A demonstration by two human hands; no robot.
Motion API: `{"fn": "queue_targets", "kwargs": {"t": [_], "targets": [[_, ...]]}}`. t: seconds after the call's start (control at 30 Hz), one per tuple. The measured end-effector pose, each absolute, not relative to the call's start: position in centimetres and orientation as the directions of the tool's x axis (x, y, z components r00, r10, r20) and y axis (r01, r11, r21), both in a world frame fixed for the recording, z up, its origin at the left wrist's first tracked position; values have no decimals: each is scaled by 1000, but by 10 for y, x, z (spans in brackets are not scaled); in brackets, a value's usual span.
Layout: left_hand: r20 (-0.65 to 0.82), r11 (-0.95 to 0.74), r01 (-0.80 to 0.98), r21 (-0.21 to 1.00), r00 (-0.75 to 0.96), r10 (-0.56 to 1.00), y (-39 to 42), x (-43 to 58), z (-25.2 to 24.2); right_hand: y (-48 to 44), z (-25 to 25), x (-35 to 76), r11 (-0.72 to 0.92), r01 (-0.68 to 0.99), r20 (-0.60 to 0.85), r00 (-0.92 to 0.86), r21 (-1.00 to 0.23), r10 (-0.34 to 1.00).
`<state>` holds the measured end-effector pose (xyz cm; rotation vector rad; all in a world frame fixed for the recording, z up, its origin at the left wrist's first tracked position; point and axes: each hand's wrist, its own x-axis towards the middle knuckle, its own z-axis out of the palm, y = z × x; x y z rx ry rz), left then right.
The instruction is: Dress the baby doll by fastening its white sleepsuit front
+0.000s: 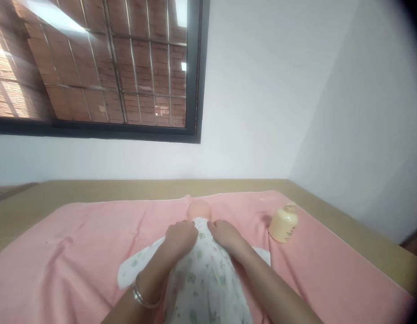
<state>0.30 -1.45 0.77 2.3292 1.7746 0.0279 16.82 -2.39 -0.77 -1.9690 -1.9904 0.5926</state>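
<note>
A baby doll (199, 209) lies on a pink blanket, only the rounded top of its head showing. White baby clothes (203, 279) with a small green print cover its body, and the sleeves spread out to both sides. My left hand (182, 237), with a silver bangle on the wrist, is closed on the cloth at the left of the neckline. On the other side of the neckline, my right hand (226, 235) has its fingers curled on the cloth. Both thumbs and fingertips are partly hidden. The doll's face and limbs do not show.
The pink blanket (93, 234) is spread with folds over a tan surface (154, 188). To the right, a cream-coloured bottle or jar (283, 224) lies tilted on the blanket. Behind stand a white wall (256, 90) and a dark-framed window (197, 81) with bars.
</note>
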Motion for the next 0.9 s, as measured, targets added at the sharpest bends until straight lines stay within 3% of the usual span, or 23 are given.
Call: {"fn": "queue_targets", "kwargs": {"t": [0.13,0.23,0.37,0.5,0.67,0.9], "targets": [[-144,-173,925,338,233,962,-4,-1,0,-39,-3,158,64,930,3,-67,-362,998],[-156,-154,909,388,229,961,0,-1,-7,-42,-5,153,86,945,53,-73,-315,996],[-91,-225,906,359,274,957,-2,4,-8,-30,-11,157,49,913,-9,-57,-404,998],[-125,-187,912,365,247,961,-4,5,-4,-18,-17,163,20,870,-77,-67,-493,995],[-172,-126,906,404,211,962,2,3,-13,-12,-28,163,0,872,-39,-22,-489,999],[-128,-140,886,441,217,968,4,4,-17,-5,-40,163,-6,878,1,8,-480,1000]]}}
